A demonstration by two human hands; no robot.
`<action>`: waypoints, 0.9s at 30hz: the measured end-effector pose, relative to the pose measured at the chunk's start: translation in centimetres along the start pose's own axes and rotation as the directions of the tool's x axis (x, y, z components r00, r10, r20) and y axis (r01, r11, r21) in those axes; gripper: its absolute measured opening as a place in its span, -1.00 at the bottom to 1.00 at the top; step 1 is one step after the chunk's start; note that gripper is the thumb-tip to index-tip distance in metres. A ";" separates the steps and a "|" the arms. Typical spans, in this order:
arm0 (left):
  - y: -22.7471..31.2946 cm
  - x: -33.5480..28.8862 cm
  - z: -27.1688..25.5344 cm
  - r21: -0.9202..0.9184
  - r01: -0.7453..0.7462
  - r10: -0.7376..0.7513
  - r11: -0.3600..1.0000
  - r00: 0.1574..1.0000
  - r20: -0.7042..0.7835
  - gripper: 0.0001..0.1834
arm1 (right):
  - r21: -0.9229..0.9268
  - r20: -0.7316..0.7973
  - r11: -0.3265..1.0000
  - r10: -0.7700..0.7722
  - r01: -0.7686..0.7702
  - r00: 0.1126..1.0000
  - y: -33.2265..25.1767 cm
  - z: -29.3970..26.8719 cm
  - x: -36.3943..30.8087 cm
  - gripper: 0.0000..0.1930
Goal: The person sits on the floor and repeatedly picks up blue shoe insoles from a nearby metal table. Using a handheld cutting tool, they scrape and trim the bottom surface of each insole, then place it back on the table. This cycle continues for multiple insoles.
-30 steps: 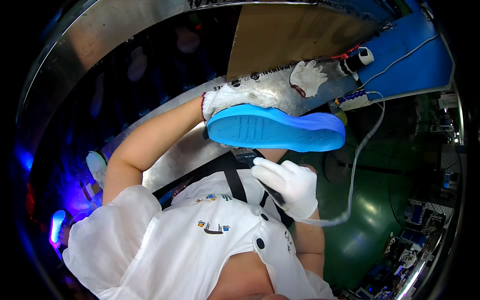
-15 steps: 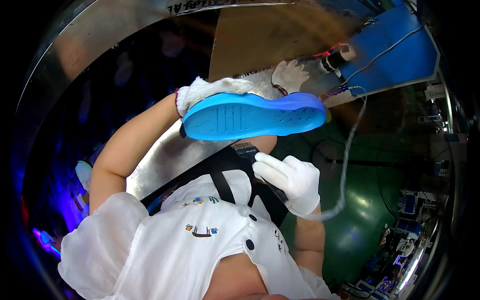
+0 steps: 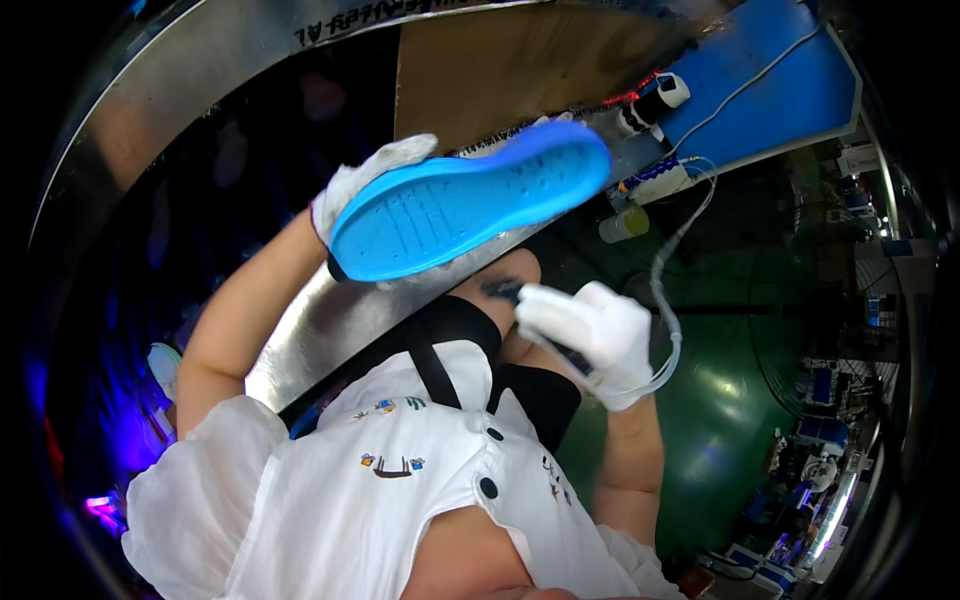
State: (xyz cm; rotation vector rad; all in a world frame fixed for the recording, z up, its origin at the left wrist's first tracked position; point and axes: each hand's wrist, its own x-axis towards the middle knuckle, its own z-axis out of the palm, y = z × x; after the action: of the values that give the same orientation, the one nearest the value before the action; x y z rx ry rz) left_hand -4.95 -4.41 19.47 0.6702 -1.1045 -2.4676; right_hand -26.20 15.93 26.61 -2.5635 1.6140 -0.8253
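My left hand (image 3: 370, 180), in a white knit glove, grips the left end of a bright blue shoe sole (image 3: 450, 210). The sole is tilted with its right end higher, and its grooved, dotted face shows. Part of the left fingers is hidden behind it. Lower right, my gloved right hand (image 3: 595, 340) is closed round a dark-handled brush (image 3: 503, 290), slightly smeared by motion. The bristles point left, below the sole and apart from it. A clear tube (image 3: 665, 270) runs from near the right hand up toward the bench.
Beyond the sole lie a metal bench edge (image 3: 320, 320) and a brown board (image 3: 500, 75). At the back right are a blue panel (image 3: 770, 90) with a cable, a black-and-white cylindrical device (image 3: 655, 100) and a small translucent jar (image 3: 625, 224). Equipment (image 3: 815, 480) stands at the right.
The sole has moved up and left, its right end tipping upward. My right hand has shifted slightly up and right with the brush. The loose glove behind is now mostly covered by the sole.
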 end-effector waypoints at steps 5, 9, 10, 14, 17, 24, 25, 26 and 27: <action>-3.9 -0.2 2.9 -0.475 0.034 0.061 0.879 0.981 0.183 -0.09 | 0.457 -0.263 0.885 0.233 -0.092 0.936 -1.0 2.2 1.1 -0.72; -5.9 0.3 5.2 -0.781 -0.031 0.121 0.623 0.991 0.058 -0.16 | -0.066 -0.465 0.995 0.032 -0.070 0.885 -1.4 5.4 2.8 -0.72; -6.7 0.8 4.9 -0.744 -0.093 0.200 0.662 0.978 0.056 -0.20 | -0.108 -0.465 0.992 0.005 -0.063 0.885 -1.7 6.1 2.6 -0.69; -5.0 -1.7 3.5 -0.683 0.069 0.317 0.727 0.849 0.423 -0.11 | 0.475 -0.460 0.880 0.267 -0.020 0.847 -3.1 5.3 0.3 -0.74; 3.1 -3.7 5.6 -0.444 -0.202 0.399 0.873 0.819 0.412 -0.10 | 0.726 -0.516 0.683 0.462 0.082 0.722 -3.6 3.9 -1.8 -0.75; 23.0 -4.5 7.6 -0.204 -0.629 0.582 0.750 0.482 0.654 -0.68 | 0.768 -0.436 0.640 0.509 0.012 0.742 -3.3 5.4 -0.9 -0.76; 23.4 -5.7 7.2 0.114 -0.792 0.632 0.599 0.556 0.541 -0.55 | 0.743 -0.453 0.669 0.486 0.015 0.747 -3.0 5.6 -1.0 -0.76; 23.5 -7.2 6.5 0.449 -0.803 0.708 0.392 0.574 0.411 -0.42 | 0.704 -0.494 0.709 0.451 0.038 0.744 -2.8 5.9 -1.0 -0.79; 23.6 -7.9 5.8 0.788 -0.611 0.761 0.072 0.544 0.353 -0.37 | 0.702 -0.505 0.711 0.455 0.042 0.734 -2.7 5.9 -1.3 -0.79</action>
State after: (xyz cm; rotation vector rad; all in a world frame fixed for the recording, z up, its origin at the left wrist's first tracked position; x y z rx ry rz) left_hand 1.28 -12.00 43.09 0.3508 -2.0028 -0.8425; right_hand -21.84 16.67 21.66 -1.5754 1.2785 -1.9892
